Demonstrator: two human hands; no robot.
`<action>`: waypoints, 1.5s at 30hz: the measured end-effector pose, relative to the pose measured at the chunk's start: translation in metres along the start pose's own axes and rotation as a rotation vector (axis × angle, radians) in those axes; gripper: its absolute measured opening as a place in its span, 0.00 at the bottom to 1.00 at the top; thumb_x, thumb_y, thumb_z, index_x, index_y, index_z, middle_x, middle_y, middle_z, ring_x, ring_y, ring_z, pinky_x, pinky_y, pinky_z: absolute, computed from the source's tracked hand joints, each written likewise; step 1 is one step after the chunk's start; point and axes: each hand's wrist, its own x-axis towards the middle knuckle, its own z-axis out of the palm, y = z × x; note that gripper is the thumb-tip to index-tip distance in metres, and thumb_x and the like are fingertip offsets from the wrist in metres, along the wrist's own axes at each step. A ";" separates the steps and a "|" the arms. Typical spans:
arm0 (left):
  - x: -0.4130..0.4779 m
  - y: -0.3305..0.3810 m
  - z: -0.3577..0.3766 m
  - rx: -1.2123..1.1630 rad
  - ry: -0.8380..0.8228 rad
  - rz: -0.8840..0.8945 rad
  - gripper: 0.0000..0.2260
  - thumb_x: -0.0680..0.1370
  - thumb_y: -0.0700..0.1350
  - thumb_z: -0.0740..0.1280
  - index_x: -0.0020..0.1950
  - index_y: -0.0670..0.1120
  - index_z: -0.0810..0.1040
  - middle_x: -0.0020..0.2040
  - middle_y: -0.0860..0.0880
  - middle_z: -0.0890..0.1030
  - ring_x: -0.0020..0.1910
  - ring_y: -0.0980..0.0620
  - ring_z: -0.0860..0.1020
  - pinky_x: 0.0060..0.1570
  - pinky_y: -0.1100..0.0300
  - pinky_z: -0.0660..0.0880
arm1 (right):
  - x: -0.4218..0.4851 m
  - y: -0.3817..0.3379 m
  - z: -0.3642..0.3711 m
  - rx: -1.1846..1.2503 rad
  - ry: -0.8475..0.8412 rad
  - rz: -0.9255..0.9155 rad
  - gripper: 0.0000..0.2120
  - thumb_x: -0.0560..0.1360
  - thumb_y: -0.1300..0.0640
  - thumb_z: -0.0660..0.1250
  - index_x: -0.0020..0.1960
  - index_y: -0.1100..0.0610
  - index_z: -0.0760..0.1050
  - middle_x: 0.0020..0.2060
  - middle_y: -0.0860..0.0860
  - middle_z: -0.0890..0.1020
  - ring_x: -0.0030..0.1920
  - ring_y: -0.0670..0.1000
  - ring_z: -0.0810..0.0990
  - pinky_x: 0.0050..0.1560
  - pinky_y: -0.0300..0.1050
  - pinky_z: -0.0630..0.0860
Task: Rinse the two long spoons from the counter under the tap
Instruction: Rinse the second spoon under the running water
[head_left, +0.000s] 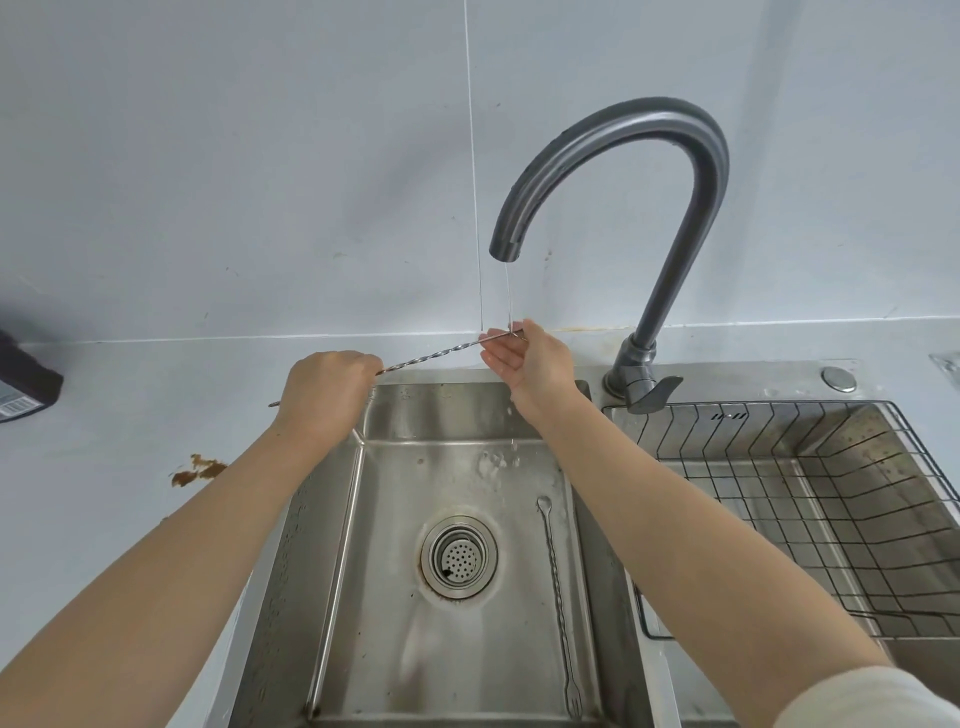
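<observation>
A person stands at a shiny steel sink (447, 410) with both arms reaching out over it. The left hand (324, 392), near the middle of the frame, is closed tight around a long twisty spoon (431, 356). A small bit of the spoon pokes out on the left side of that fist. The rest of it slants up and to the right, across to the right hand (524, 358). The right hand pinches the far end of the twisty spoon between its thumb and its fingers, with the palm turned to the left. That end sits right under the tall curved gray tap (623, 208) in the upper middle of the frame. A very thin line of water (508, 296) falls from the tap onto the spoon and the fingers. A second spoon (558, 587) lies flat on the bottom of the sink in the lower middle of the frame, just to the right of the round drain (458, 556). No hand touches it. At the right of the frame a black wire basket (779, 467) sits in another sink bowl. On the pale counter (104, 415) at the left there is a brown spot (200, 467). A dark box (26, 384) peeks in at the left edge.
</observation>
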 end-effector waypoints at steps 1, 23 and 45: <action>0.001 0.003 0.000 -0.001 0.019 0.008 0.25 0.48 0.24 0.72 0.23 0.47 0.61 0.21 0.50 0.59 0.20 0.50 0.57 0.29 0.74 0.45 | 0.000 0.000 0.000 0.000 -0.007 -0.010 0.13 0.80 0.61 0.54 0.37 0.59 0.68 0.36 0.57 0.78 0.36 0.53 0.78 0.42 0.43 0.76; 0.009 0.006 0.019 -0.071 0.048 -0.117 0.06 0.73 0.31 0.64 0.43 0.36 0.80 0.37 0.36 0.81 0.35 0.37 0.77 0.34 0.53 0.70 | 0.003 -0.002 -0.007 -0.222 -0.143 -0.104 0.08 0.75 0.63 0.65 0.38 0.60 0.70 0.35 0.55 0.79 0.29 0.46 0.82 0.36 0.37 0.81; 0.014 0.012 0.013 0.058 0.073 -0.084 0.09 0.60 0.26 0.73 0.30 0.37 0.78 0.24 0.40 0.77 0.22 0.41 0.76 0.27 0.62 0.62 | -0.003 0.005 -0.002 -0.149 -0.139 -0.084 0.08 0.75 0.66 0.65 0.37 0.61 0.71 0.34 0.53 0.77 0.30 0.47 0.81 0.39 0.39 0.81</action>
